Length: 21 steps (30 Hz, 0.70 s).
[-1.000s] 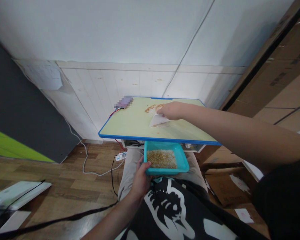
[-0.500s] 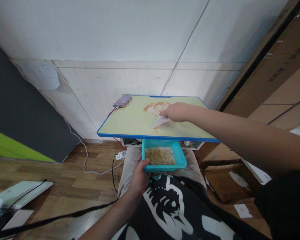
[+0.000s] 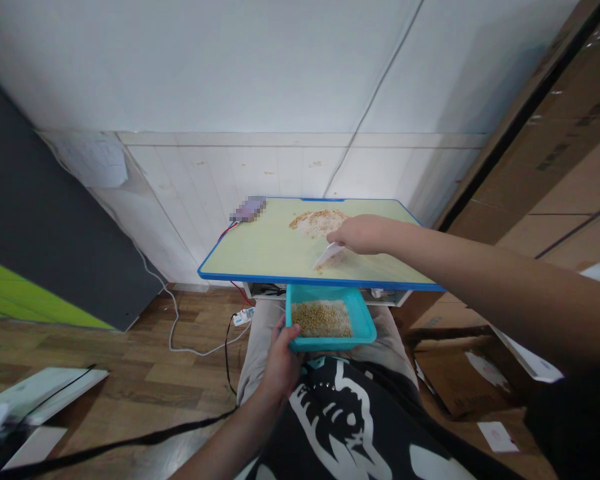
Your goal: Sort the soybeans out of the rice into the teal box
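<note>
My left hand (image 3: pixel 284 352) grips the near left corner of a turquoise plastic tray (image 3: pixel 364 327), thumb over the rim. The tray rests over my lap, just below the table's front edge, with yellowish beans (image 3: pixel 315 323) and white grains inside. Over the table (image 3: pixel 250 257), my right hand (image 3: pixel 357 233) is closed on a thin white scraper (image 3: pixel 327 255), its edge at the tabletop beside a few orange grains. Behind it lies a mound of white and orange grains (image 3: pixel 317 223). The hand covers the mound's right end.
A blurred purplish object (image 3: pixel 250 209) with a red cord sits at the table's back left corner. Below left, a power strip (image 3: pixel 243 316) and white cable (image 3: pixel 173 327) lie on the wooden floor. Cardboard boxes (image 3: pixel 555 193) stand at the right; a wall rises behind the table.
My right hand and the scraper have moved slightly right and toward me over the table. The whole view has shifted a little. My left hand keeps its hold on the tray.
</note>
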### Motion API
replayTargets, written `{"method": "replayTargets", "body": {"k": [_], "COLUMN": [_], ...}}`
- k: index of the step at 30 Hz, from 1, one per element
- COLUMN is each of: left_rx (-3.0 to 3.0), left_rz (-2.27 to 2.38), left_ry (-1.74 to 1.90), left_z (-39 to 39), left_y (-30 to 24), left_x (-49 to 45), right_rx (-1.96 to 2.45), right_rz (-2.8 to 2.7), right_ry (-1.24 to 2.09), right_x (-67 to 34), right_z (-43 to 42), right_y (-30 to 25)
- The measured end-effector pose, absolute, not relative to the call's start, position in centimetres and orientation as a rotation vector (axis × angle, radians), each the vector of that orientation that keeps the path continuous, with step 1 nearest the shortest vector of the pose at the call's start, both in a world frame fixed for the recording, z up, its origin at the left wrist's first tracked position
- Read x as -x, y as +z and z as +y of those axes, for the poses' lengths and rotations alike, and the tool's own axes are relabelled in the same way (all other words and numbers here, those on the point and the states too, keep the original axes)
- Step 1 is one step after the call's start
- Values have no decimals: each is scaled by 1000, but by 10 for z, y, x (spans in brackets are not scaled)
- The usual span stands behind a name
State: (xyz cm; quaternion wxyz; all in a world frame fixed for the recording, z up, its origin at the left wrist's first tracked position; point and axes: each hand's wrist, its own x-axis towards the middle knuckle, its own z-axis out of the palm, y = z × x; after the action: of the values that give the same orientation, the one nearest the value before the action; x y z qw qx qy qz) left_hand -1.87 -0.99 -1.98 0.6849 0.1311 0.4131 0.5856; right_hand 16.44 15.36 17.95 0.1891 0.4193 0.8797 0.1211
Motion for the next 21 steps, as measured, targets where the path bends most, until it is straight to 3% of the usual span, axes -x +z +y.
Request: {"method": "replayTargets", "body": {"k": [10, 21], "left_rx": [-258, -268], "left_rz": [931, 948], "left_ry": [1338, 1330], "left_z": [-9, -10], "left_y": [-20, -14], "left_x": [17, 17], "right_rx": [-1246, -1673], "right_rz": [2524, 2316], "right_ry": [315, 427], "right_x": [-168, -200], "right_z": [155, 178], "right_y": [180, 211]}}
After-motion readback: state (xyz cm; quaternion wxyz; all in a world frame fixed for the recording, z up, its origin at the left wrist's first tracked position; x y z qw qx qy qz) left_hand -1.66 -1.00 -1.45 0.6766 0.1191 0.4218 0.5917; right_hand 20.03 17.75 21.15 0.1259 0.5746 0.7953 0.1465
